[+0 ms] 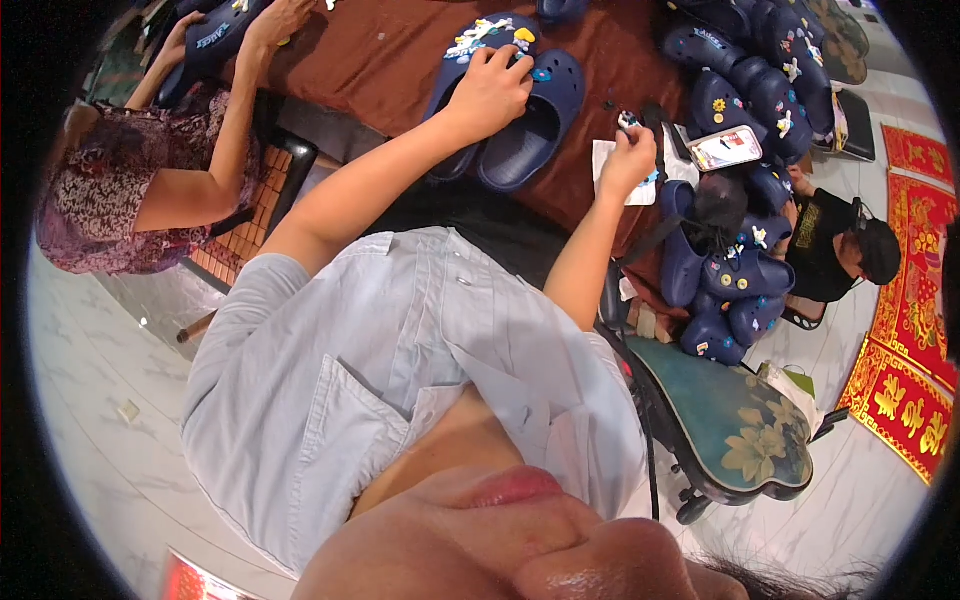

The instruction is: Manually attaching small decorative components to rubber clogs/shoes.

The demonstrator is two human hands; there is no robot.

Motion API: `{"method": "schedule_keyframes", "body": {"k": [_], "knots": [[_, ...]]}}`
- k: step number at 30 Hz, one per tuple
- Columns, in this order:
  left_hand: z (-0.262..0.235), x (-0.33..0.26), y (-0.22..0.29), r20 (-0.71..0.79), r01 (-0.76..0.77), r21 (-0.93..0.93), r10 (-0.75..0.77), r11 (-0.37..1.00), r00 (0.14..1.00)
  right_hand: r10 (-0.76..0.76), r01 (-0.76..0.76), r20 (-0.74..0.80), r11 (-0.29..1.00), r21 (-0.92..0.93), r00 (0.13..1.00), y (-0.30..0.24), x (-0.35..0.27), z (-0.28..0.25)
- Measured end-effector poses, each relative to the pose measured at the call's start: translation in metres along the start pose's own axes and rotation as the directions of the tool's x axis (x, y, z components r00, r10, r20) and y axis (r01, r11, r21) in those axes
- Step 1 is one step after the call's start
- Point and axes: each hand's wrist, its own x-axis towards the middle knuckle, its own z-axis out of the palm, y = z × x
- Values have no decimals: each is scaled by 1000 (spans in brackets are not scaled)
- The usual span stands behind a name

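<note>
Item: navy clog (520,110) at twelve o'clock on our bench (380,50), left hand (490,90) fingers pressed on it, right hand (628,160) fingers pinching a small charm (628,121), which we judge could slip and drop.

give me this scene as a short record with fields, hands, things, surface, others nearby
left hand: left hand presses on the top of a navy blue foam clog, fingers among its small charms
right hand: right hand pinches a small charm above a white paper sheet
surface: brown cloth-covered table
nearby: heap of navy blue clogs, a phone, a teal flowered chair seat
others: a person in a patterned top at the left, a person in black at the right
</note>
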Motion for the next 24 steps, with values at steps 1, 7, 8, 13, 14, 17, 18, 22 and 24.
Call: {"method": "schedule_keyframes", "body": {"k": [1, 7, 8, 13, 14, 17, 18, 22, 24], "knots": [[0, -1, -1, 3, 5, 2, -5, 1000, 1000, 64, -62, 46, 996, -58, 997, 7, 0, -6], [-1, -1, -2, 3, 15, 14, -15, 1000, 1000, 113, -107, 23, 976, -189, 993, 30, -9, -19], [-2, -1, -3, 24, 18, 24, -18, 1000, 1000, 89, -83, 14, 966, -245, 996, 29, -11, -20], [-18, 12, -21, 148, 108, -220, -76, 970, 986, 12, -10, 12, 987, -158, 1000, 1, -17, -22], [-21, 19, -28, 223, 176, -343, -102, 923, 969, 13, -11, 29, 997, -77, 999, -8, -18, -21], [-19, 38, -46, 151, 163, -349, -116, 923, 982, -21, 12, 62, 990, 138, 998, -42, -25, -12], [-14, 43, -50, 141, 163, -303, -125, 939, 982, -73, 60, 59, 977, 206, 996, -55, -29, -8], [5, 60, -33, 229, 90, -28, -82, 996, 970, -289, 254, 131, 938, 234, 948, -89, -36, 6], [24, 64, -28, 347, 60, -5, -54, 998, 936, -315, 275, 186, 938, 213, 931, -94, -40, 19]]}}
